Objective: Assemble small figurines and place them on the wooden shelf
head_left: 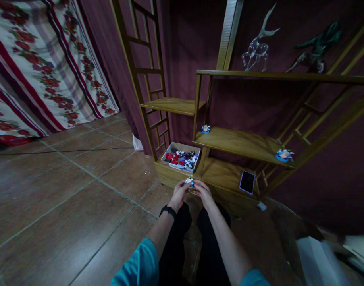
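The left hand [180, 194] and right hand [203, 192] gripped a small, rounded, blue-and-white, plastic-looking figurine [189, 182], judged light, stiff, best pinched around its base.

Wooden shelves [238, 141], two blue-white figurines [205, 129] [284, 155], filled box [186, 147], dark-screened device [247, 182]

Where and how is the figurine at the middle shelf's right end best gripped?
The figurine is probably best pinched by its blue base, from the front: it sits near the front edge of the shelf, and small parts jut above.
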Demonstrator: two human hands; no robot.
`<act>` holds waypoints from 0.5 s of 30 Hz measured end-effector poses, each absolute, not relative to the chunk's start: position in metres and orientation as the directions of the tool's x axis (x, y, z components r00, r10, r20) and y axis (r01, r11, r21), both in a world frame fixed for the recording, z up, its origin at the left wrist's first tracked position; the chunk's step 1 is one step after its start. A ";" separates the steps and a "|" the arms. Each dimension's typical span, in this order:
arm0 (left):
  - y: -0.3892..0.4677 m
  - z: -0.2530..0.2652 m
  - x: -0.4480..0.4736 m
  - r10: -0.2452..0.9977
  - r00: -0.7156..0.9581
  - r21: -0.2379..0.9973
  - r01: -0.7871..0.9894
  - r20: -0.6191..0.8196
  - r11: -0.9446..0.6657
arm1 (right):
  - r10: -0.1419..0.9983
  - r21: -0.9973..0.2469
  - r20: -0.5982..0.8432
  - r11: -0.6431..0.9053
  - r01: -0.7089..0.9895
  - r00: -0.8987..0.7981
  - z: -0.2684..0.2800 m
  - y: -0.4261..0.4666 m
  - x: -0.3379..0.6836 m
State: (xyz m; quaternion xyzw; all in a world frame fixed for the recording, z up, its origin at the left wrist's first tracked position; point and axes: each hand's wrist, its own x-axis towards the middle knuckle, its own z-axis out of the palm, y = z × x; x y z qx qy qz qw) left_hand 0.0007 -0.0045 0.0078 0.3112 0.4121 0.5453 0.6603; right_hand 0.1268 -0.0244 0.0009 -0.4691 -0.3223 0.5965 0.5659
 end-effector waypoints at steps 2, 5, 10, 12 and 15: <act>-0.004 0.006 0.002 0.982 0.062 0.874 -0.447 -0.181 0.189 | 0.979 -0.922 -0.187 -0.148 -0.357 0.079 -0.001 -0.024 0.126; -0.004 0.004 0.002 0.983 0.058 0.889 -0.421 -0.174 0.183 | 0.973 -0.922 -0.204 -0.155 -0.354 0.104 -0.006 -0.021 0.126; -0.005 0.005 0.002 0.980 0.065 0.891 -0.410 -0.187 0.197 | 0.972 -0.915 -0.195 -0.131 -0.381 0.134 -0.014 -0.016 0.126; -0.005 0.006 0.003 0.976 0.078 0.878 -0.425 -0.205 0.219 | 0.972 -0.909 -0.195 -0.128 -0.396 0.134 -0.015 -0.015 0.127; -0.005 0.007 0.003 0.971 0.078 0.857 -0.458 -0.225 0.235 | 0.970 -0.901 -0.202 -0.128 -0.415 0.138 -0.016 -0.015 0.127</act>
